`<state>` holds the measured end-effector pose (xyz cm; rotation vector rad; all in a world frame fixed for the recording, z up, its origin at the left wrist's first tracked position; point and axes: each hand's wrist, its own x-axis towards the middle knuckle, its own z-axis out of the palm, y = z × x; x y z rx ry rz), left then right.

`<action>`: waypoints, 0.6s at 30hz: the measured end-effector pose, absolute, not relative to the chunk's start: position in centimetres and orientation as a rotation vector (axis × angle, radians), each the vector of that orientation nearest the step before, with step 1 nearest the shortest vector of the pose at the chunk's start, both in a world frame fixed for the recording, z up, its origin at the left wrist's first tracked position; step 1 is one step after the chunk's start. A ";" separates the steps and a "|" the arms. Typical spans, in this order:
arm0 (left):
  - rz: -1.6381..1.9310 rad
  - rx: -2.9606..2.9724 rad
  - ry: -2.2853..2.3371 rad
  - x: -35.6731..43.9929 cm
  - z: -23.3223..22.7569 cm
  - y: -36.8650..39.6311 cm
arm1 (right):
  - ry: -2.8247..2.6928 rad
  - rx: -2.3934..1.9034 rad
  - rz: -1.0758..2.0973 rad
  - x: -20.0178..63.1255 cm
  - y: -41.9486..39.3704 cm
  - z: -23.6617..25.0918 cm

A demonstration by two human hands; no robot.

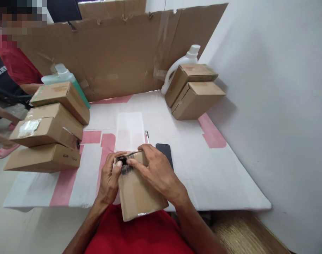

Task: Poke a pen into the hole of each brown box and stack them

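A small cardboard box [141, 192] is held tilted at the front edge of the table, close to my body. At its far end is a dark, torn-looking opening with a blackish patch below it. My left hand [109, 176] grips the left side of the box, thumb at the opening. Across the top and right side lies my right hand [158, 169], its thumb at the other side of the opening. What is inside the box is too dark to make out. Just beyond my right hand lie a black phone [164, 153] and a pen [147, 136].
Several cardboard boxes [55, 127] are stacked at the left beside a green-liquid bottle [62, 72]. Two boxes [200, 98] and a white jug [191, 53] stand at the back right. A cardboard sheet [118, 53] borders the table; a person in a red sleeve [16, 61] is at left.
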<state>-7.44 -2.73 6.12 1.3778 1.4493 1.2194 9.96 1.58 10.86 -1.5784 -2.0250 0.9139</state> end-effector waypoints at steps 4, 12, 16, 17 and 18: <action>1.160 1.326 1.462 -7.9 6.4 -3.1 | -2.128 -1.725 0.834 8.6 1.5 11.7; 0.965 1.387 1.667 -9.8 7.0 -2.3 | -2.138 -1.863 0.801 6.0 1.8 13.1; 0.940 1.384 1.635 -9.7 6.7 -2.3 | -2.052 -1.655 0.940 9.0 2.7 12.0; 0.924 1.372 1.616 -9.7 6.6 -2.5 | -1.958 -1.590 0.990 10.2 3.3 11.2; 0.909 1.356 1.592 -9.8 6.5 -2.6 | -1.851 -1.566 1.021 11.4 4.1 10.2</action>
